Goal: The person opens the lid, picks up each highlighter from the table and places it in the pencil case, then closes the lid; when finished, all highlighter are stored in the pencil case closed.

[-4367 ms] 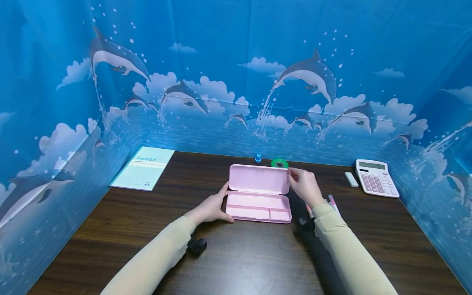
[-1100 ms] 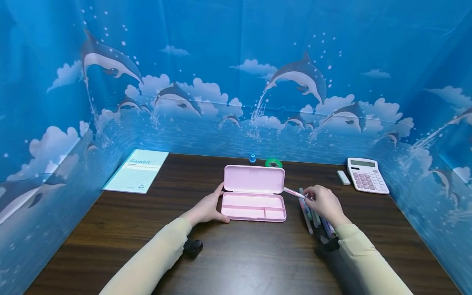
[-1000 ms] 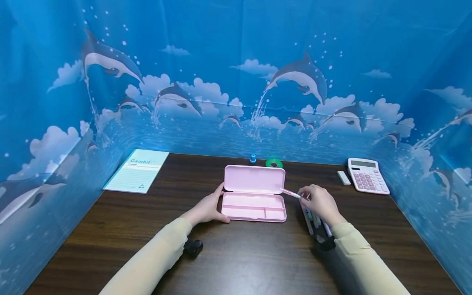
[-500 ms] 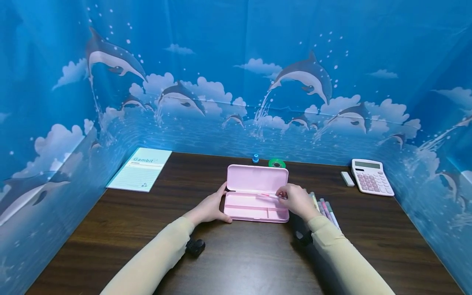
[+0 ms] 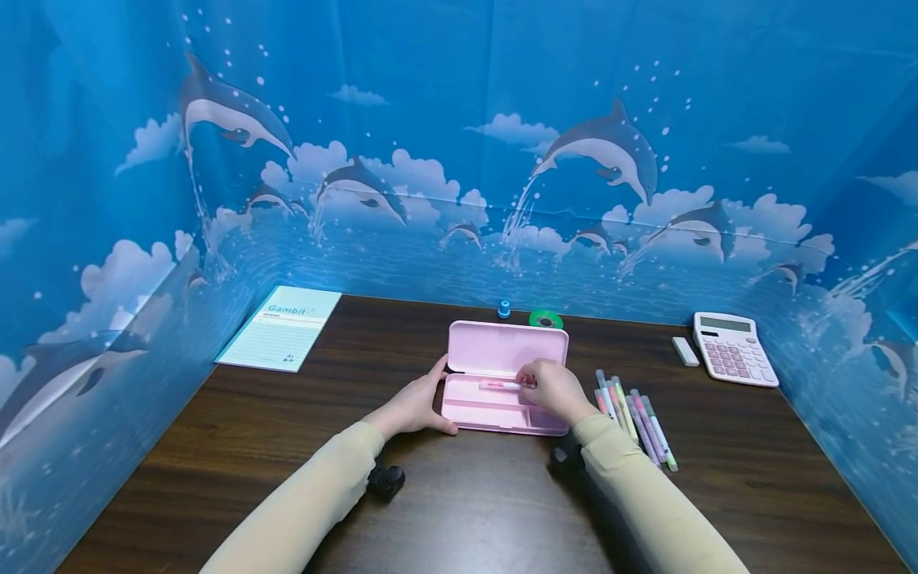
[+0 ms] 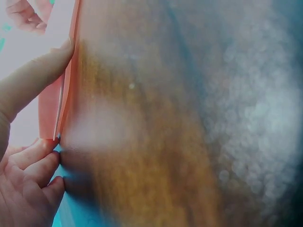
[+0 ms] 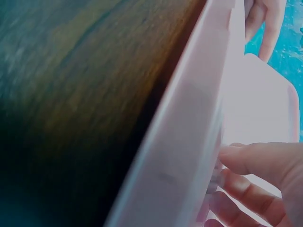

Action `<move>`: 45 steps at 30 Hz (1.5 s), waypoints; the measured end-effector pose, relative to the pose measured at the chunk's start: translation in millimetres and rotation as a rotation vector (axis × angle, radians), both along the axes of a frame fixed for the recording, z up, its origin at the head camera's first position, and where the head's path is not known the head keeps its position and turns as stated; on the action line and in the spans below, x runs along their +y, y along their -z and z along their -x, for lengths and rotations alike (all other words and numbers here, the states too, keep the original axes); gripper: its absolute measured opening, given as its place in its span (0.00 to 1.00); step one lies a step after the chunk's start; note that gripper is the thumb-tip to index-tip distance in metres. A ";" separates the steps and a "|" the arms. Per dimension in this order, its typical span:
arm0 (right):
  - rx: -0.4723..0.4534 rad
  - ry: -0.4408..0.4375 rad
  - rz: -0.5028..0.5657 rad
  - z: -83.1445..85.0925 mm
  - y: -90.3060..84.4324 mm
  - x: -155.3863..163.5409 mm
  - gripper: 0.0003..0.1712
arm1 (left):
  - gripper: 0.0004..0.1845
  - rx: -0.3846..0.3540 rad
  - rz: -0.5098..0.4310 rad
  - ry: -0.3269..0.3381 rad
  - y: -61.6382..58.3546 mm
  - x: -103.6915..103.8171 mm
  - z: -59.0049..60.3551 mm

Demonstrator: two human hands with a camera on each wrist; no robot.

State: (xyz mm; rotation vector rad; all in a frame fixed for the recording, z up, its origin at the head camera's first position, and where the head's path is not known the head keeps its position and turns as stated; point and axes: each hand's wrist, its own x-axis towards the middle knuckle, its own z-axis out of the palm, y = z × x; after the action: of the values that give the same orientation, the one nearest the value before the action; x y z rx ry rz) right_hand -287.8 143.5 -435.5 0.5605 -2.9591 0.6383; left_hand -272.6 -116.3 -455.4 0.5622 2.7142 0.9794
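Note:
A pink pencil case lies with its lid raised, its tray split by dividers. My left hand holds the case's left end, thumb at the front edge and fingers at the rear; the left wrist view shows that thumb on the pink side. My right hand pinches a pink-and-white pen over the long rear compartment, the pen lying lengthwise along it. The right wrist view has the right thumb and fingers inside the tray wall, with the pen largely hidden. Several coloured pens lie beside my right sleeve.
A notepad lies at the back left. Behind the case are a small blue bottle-like object and a green tape roll. A white eraser and a calculator lie at the right, near the blue dolphin curtain.
My right hand has gone from the lid's right edge to the pens, picked up the pink-and-white pen and carried it left into the case. My left hand has stayed on the case.

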 end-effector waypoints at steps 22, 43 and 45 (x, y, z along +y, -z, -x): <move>0.084 0.045 0.113 -14.3 -12.5 25.7 0.04 | 0.67 -0.004 0.008 -0.008 0.1 0.4 -1.0; 0.036 0.191 0.084 -43.4 -15.5 97.0 0.09 | 0.67 -0.002 0.000 -0.004 0.8 0.3 0.3; 0.052 0.200 0.082 -46.1 -14.8 105.9 0.09 | 0.67 -0.006 -0.003 -0.006 -0.1 0.3 0.3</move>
State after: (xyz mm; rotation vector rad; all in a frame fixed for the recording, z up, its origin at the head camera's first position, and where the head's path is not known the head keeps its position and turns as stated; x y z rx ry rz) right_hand -241.7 249.4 -420.7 0.2661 -2.8753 0.7078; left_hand -272.9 -116.0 -455.4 0.5511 2.7107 0.9844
